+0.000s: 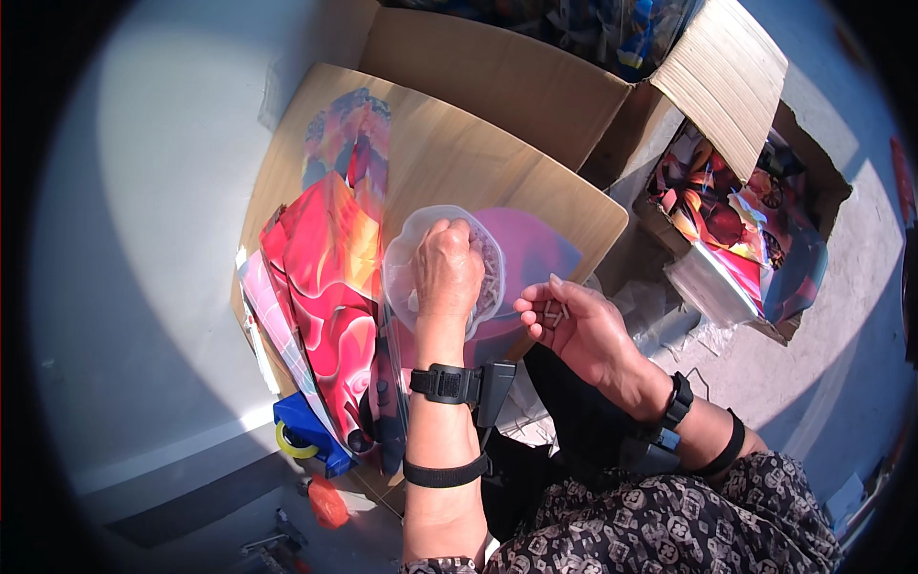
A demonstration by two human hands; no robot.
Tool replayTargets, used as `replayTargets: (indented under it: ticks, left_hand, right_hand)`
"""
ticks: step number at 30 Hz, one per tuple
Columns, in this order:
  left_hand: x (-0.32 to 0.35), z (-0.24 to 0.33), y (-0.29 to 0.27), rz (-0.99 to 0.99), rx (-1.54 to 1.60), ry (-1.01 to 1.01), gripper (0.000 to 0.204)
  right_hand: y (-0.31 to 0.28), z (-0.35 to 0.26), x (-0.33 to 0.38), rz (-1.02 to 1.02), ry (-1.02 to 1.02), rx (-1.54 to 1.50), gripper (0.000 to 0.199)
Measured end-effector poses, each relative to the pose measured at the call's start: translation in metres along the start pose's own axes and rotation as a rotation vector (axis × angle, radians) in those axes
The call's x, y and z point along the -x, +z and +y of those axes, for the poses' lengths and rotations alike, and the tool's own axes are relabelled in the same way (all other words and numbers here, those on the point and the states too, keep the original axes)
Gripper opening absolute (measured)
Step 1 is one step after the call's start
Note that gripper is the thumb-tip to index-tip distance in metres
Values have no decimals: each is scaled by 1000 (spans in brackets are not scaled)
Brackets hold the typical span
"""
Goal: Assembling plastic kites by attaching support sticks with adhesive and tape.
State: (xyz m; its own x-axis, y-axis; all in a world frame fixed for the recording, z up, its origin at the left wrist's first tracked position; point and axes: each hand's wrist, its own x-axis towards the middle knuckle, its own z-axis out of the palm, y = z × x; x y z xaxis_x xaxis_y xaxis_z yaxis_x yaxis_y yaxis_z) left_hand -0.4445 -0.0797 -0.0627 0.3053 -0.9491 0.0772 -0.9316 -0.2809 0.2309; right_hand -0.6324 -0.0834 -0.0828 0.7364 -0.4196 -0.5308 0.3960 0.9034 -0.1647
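Observation:
My left hand (448, 268) is closed in a fist inside a translucent plastic tub (394, 287). What its fingers hold, if anything, is hidden under the knuckles. Small pale stick-like pieces (492, 273) show in the tub along its right side. Beside the tub, past the table's near right edge, my right hand (595, 335) is turned palm up with its fingers curled. Several small short sticks (555, 312) lie cupped in it; they are too small to name more exactly. Under the tub and to its right spreads a pink and purple rounded sheet (540, 244).
Red and orange printed plastic sheets (330, 277) cover the left of the wooden table (469, 143). A blue tape dispenser (311, 435) sits at its near left corner. A large open carton (497, 72) stands behind; another carton (803, 330) with printed sheets stands at right.

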Motion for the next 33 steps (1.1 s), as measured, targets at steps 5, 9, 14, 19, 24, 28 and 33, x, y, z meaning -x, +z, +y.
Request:
replayTargets:
  ticks: [5,9,14,19,24,28,33]
  left_hand:
    - [-5,-4,-7,-140,-7,-67,8]
    - [-7,-4,0,-97,41,-41,7]
    - [1,-5,-5,81,280,-130,6]
    - [8,-4,-12,119,402,-113,9]
    - [21,-6,-21,148,518,-132,12]
    - [48,18,-42,103,684,-165,9]
    - [110,53,-55,55,440,21,17]
  right_hand:
    - [2,-1,-2,-51,20,-52,37]
    - [4,-5,0,-30,24,-94,41]
    - [4,-3,3,-51,17,-89,41]
    - [1,1,5,-49,4,-44,33]
    - [3,7,10,-41,-23,21,30]
    - [6,10,15,-122,-38,103,24]
    - [7,26,27,-193,6,291,16]
